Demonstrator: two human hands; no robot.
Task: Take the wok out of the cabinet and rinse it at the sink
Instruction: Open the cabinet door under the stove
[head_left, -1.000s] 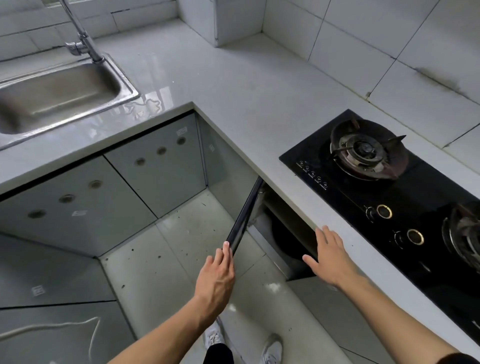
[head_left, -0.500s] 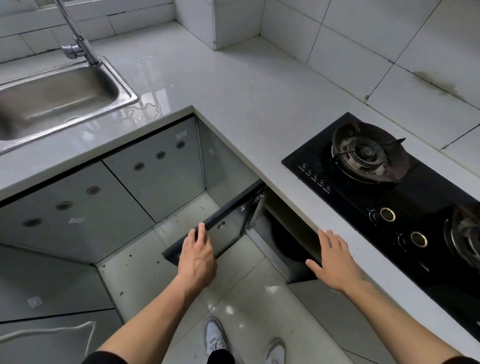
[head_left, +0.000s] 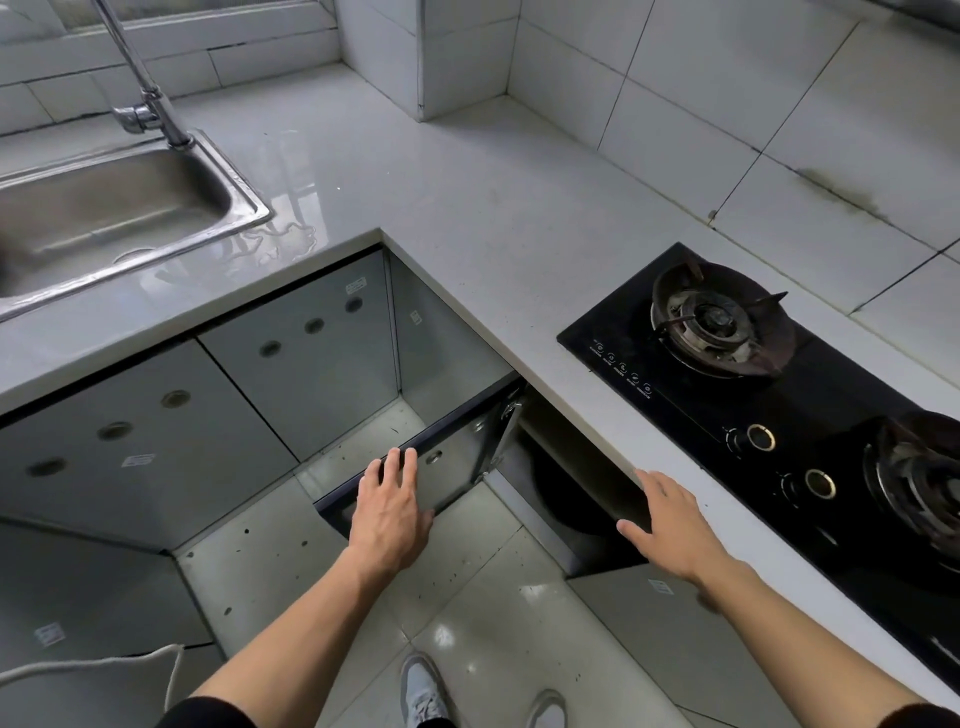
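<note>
The cabinet door (head_left: 457, 457) under the hob stands swung wide open to the left. My left hand (head_left: 392, 506) rests on its top edge with the fingers laid over the rim. Inside the dark cabinet opening a black round wok (head_left: 566, 499) shows partly, its far side hidden under the counter. My right hand (head_left: 670, 525) hovers flat with spread fingers in front of the opening, just below the counter edge, holding nothing. The steel sink (head_left: 104, 218) with its tap (head_left: 150, 104) sits at the far left.
A black gas hob (head_left: 779, 415) with two burners lies on the white counter (head_left: 467, 197) to the right. Grey glossy cabinet doors (head_left: 291, 353) line the corner below the sink. A white cord (head_left: 104, 662) hangs at lower left. My shoes (head_left: 426, 691) stand on the tiled floor.
The cabinet door swung from half open to wide open leftward, with my left hand moving left along with it. My right hand stayed near the opening.
</note>
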